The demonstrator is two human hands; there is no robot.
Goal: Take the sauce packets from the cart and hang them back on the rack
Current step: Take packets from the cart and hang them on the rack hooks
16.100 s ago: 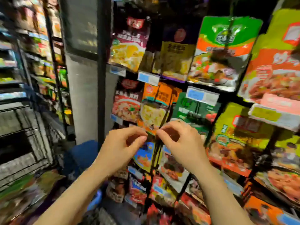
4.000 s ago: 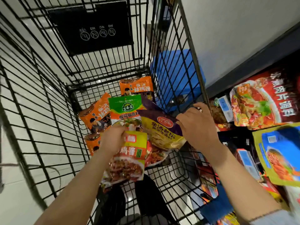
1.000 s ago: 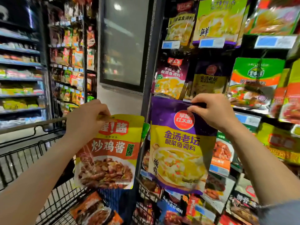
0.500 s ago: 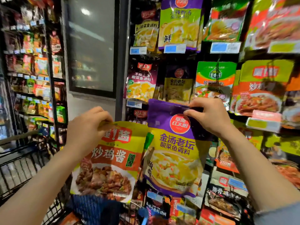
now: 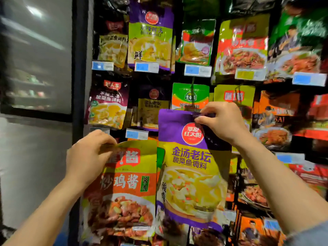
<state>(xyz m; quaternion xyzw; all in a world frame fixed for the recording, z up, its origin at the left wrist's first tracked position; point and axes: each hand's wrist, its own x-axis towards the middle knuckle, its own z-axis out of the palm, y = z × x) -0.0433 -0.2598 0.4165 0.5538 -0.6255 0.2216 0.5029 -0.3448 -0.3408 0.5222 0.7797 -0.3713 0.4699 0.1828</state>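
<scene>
Head view, the only one. Right hand [image 5: 224, 122] pinches the top edge of the purple-and-yellow packet [image 5: 192, 174], thumb and fingers closed on the seam close to where a hang hole would be; the hole itself is hidden under the fingers. Left hand [image 5: 88, 157] grips the top corner of the yellow-and-orange packet [image 5: 124, 189], fingers curled over its edge. Both packets hang free in front of the rack [image 5: 179, 75], lifted clear of the cart, which is out of frame.

Handling, by my reckoning: flat foil pouches, soft and floppy, light enough for a one-hand pinch, glossy so likely a bit slick. They sag below the grip, so holding at the top seam looks right; it keeps the hole area presented to a peg.

Writing: purple packet carries a red roundel reading 草原红太阳, then 金汤老坛 and 酸菜鱼调料. Yellow packet reads 炒鸡酱, with 酱香 on a small green tag. A matching purple packet hangs behind [image 5: 153, 105], dimmer, text blurred. Price tags [image 5: 146, 67] are blue and white, unreadable.
</scene>
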